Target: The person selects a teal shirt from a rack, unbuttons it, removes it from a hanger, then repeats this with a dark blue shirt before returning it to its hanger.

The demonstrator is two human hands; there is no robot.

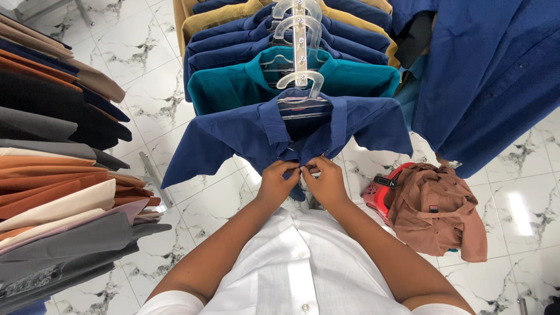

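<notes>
Head view: I see my left hand (pixel 278 182) and my right hand (pixel 325 182) meeting just below the frame's centre, fingertips almost touching each other. Both are pinched narrow on the front placket of the navy shirt (pixel 233 137), left fingers gripping one edge, right fingers gripping the other, just under the collar. I cannot tell whether a button sits between the fingers; it is too small and covered.

The navy shirt hangs on a clear plastic hanger (pixel 298 84) at 12 o'clock from my hands, its short sleeves spread out toward 10 and 2 o'clock. Right behind it, further toward 12, hangs a teal shirt (pixel 221 87), then more blue shirts (pixel 227 44) and a mustard shirt (pixel 204 20) stacked along the same line of hangers.

At 9 o'clock a rack of folded-looking sleeves (pixel 52 192) runs down the left edge, in orange, cream, grey and black. At 1 to 2 o'clock a large blue garment (pixel 490 76) hangs, filling the upper right corner. At 3 to 4 o'clock from my hands a brown shirt (pixel 437 210) lies draped over a red basket (pixel 376 195) on the white marble floor (pixel 151 93). My own white shirt (pixel 280 262) fills the bottom at 6 o'clock.
</notes>
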